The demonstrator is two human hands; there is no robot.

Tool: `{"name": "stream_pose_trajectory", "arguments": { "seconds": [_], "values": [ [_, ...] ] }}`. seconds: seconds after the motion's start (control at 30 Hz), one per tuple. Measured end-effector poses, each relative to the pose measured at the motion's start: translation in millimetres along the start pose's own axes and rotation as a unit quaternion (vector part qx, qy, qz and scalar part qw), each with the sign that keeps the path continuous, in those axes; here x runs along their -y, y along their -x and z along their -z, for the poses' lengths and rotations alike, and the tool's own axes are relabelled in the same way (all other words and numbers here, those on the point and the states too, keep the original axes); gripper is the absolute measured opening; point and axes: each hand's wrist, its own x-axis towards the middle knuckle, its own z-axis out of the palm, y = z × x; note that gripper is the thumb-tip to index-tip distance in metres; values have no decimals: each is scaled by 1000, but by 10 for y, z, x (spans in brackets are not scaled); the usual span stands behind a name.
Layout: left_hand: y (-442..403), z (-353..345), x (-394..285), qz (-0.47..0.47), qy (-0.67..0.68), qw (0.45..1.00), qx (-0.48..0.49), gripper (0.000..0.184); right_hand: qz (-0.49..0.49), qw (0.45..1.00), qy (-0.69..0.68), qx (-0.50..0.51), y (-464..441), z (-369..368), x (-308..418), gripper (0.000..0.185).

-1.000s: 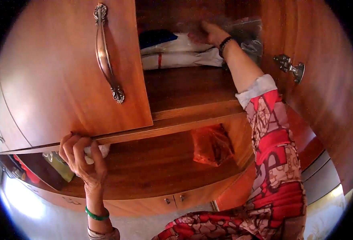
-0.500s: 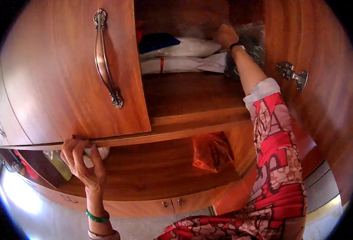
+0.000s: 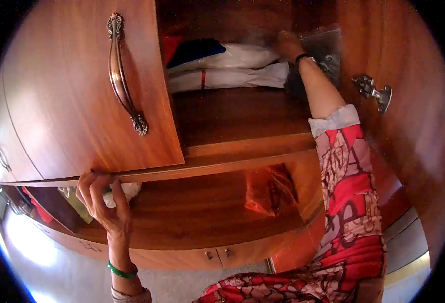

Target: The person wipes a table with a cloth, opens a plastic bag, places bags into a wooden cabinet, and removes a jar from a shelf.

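My right hand (image 3: 289, 46)'s reaching in, white packages (image 3: 245, 56) to its left, plastic bag (image 3: 329, 48) to its right; my left hand (image 3: 103, 197) curls at the shelf edge (image 3: 222, 160). Can't tell either grip; I'd feel gently.

So the right hand (image 3: 289, 46) is way inside the upper cabinet compartment (image 3: 242, 113), right by a clear plastic bag (image 3: 329, 59) and two stacked white packages (image 3: 242, 56). Too blurry to tell if it's gripping anything. Something dark blue (image 3: 197, 51) sits on the stack. Left hand (image 3: 104, 199) has its fingers curled up against the ledge (image 3: 222, 165) under the door (image 3: 71, 101) with the ornate bronze handle (image 3: 117, 76). Red plastic bag (image 3: 267, 192) on the shelf (image 3: 197, 217) below.
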Motion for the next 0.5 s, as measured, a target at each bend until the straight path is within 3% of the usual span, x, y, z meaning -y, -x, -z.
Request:
{"name": "stream_pose_trajectory", "arguments": {
  "seconds": [0.1,0.2,0.27,0.33,0.47,0.5],
  "values": [
    [-5,-9,39,-2,15,1000,-7,16,-188,979,-78,-32,171,517,343,36],
    [-58,26,46,-12,43,999,-10,16,-236,957,-133,-101,243,751,451,35],
    [-79,53,83,-38,50,998,1,16,-254,951,-150,-91,500,978,567,31],
    [-122,71,120,-50,50,997,9,15,-211,932,-156,-248,780,1197,684,31],
    [-150,76,230,-58,53,997,27,9,-258,905,-213,-261,1536,1699,858,23],
    [-161,73,247,-58,62,996,23,10,-284,880,-285,-253,1743,1760,849,22]
  ]
}}
